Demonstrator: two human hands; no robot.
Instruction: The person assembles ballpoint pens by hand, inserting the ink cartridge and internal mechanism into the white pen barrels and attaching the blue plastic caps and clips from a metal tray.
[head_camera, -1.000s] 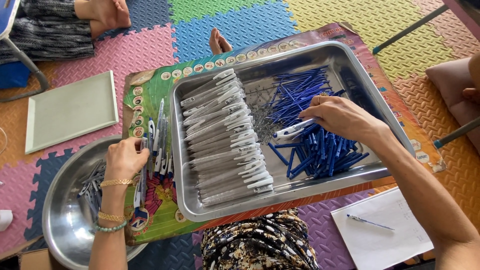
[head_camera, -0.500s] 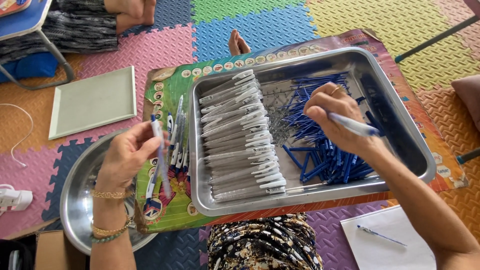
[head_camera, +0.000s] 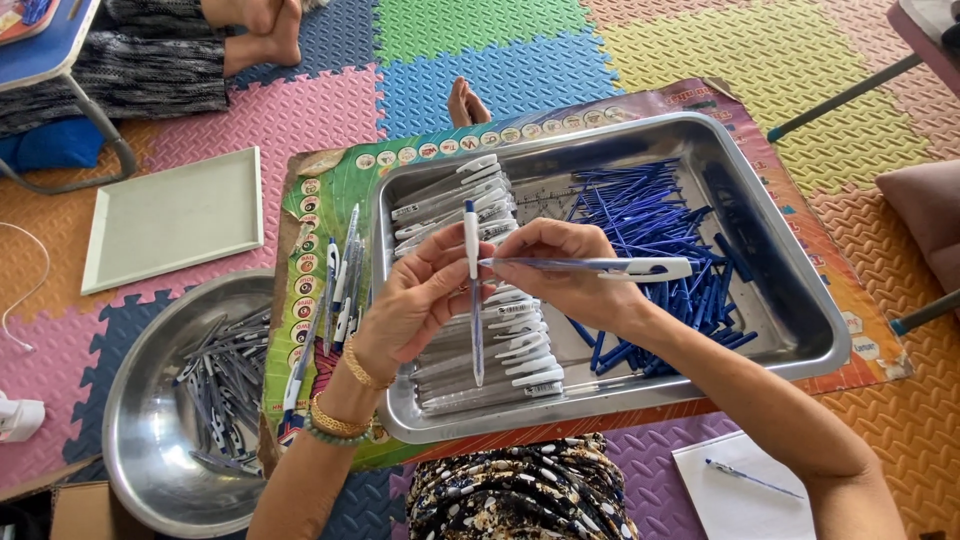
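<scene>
Meeting over the middle of the steel tray (head_camera: 800, 330), the two hands have come together since half a second ago, when they worked well apart. The left hand (head_camera: 415, 300), which then gripped a pen over the printed mat (head_camera: 330, 185) beside the tray, now holds a slim pen (head_camera: 474, 300) upright, fingers clamped on its upper part. The right hand (head_camera: 560, 270), earlier lifting a pen barrel from the blue heap, now pinches a clear barrel with a white cap (head_camera: 600, 266) crosswise, its tip touching the upright pen near the left fingertips. Below them in the tray lie a row of white-clipped pen barrels (head_camera: 490, 350) on the left and a pile of blue refills (head_camera: 650, 215) on the right. A few finished pens (head_camera: 340, 275) rest on the mat just beside the tray, and a round steel bowl (head_camera: 140, 440) of dark parts sits farther left. Everything lies on a floor of coloured foam tiles (head_camera: 470, 40), with a pale flat board (head_camera: 170, 215) at the left and white paper with a pen (head_camera: 740, 490) at the lower right
</scene>
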